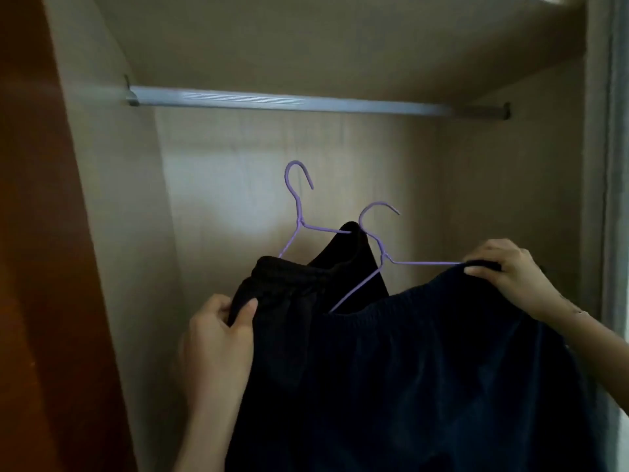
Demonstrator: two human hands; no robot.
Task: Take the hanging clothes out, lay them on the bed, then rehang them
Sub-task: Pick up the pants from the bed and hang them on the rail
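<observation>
- The silver metal wardrobe rail [289, 101] runs level from one beige side wall [112, 206] to the other. Open air lies below it along its full span.
- Below the rail, left of its middle, my left grip [221, 328] pinches the waistband of a black knit garment [299, 291], thumb on the front of the cloth.
- That garment hangs from a lilac wire hanger [299, 202]. Its hook stands upright towards the rail, well short of it, opening rightward.
- Lower and rightward, a second lilac wire hanger [383, 248] leans, its hook tipped right. One arm runs level to the right, the other slopes down-left.
- My right grip [510, 270] clasps that level arm's end together with the dark navy ribbed garment [442, 352], which drapes downward.
- The brown wooden door [34, 233] stands left of the rail's left end.
</observation>
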